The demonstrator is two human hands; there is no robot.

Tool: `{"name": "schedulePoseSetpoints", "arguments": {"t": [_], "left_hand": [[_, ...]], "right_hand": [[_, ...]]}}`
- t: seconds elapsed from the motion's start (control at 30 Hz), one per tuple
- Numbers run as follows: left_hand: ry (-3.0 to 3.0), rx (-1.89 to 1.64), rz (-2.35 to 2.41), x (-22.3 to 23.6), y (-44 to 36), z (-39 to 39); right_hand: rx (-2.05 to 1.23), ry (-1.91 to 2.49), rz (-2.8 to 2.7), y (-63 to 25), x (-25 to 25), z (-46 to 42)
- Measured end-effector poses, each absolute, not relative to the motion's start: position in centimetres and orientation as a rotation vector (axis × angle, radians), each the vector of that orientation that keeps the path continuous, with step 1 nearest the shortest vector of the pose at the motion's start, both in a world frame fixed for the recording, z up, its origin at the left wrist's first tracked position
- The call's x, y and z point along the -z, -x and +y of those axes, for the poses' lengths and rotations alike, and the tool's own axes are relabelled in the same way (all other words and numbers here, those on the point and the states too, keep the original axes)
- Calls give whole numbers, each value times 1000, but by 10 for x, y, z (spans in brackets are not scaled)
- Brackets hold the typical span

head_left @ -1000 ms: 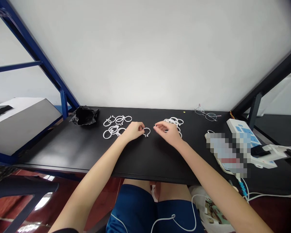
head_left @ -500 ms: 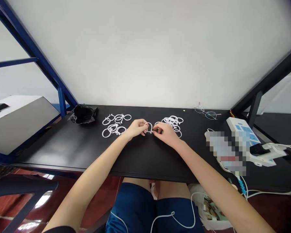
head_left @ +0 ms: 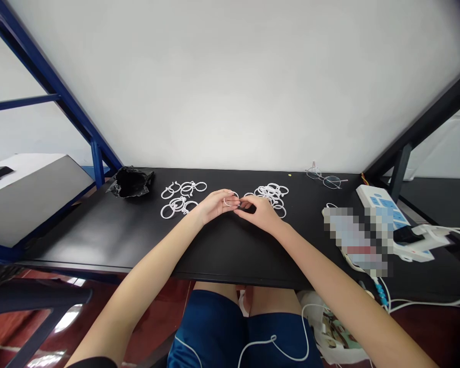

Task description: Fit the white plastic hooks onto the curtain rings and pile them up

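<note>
Both hands meet over the middle of the black table point(head_left: 99, 240). My left hand point(head_left: 214, 204) and my right hand point(head_left: 259, 210) pinch one white plastic ring point(head_left: 230, 198) between their fingertips, just above the tabletop. Left of my left hand lies a loose group of white rings point(head_left: 180, 197). A denser pile of white rings point(head_left: 273, 196) sits behind my right hand, partly hidden by it.
A crumpled black bag point(head_left: 132, 181) lies at the back left. Eyeglasses point(head_left: 325, 179) rest near the wall at the back right. A white power strip point(head_left: 387, 214) with plugs and cables fills the right side, beside a blurred patch. Blue frame struts rise on the left.
My right hand has moved left to join my left hand. The ring has gone from my left fingers alone to both hands pinching it, lifted slightly.
</note>
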State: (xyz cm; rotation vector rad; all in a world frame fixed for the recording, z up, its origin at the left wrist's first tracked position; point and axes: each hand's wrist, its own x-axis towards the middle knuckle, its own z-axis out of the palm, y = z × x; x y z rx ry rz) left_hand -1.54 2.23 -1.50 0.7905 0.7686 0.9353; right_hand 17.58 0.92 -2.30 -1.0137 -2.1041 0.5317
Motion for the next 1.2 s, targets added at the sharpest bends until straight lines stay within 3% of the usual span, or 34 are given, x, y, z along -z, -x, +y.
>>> {"name": "schedulePoseSetpoints", "arguments": {"t": [0.63,0.97,1.2], "left_hand": [[-788,-1000,642,13,11,18],[-2011,-1005,1016,8,20,11],[-2370,-897,1091,13,23,10]], "right_hand": [[-431,983,-2038,-174,26,9],[-455,1059,-2015,-180,21,12],[-371,1028,-2218,-182,20,12]]}}
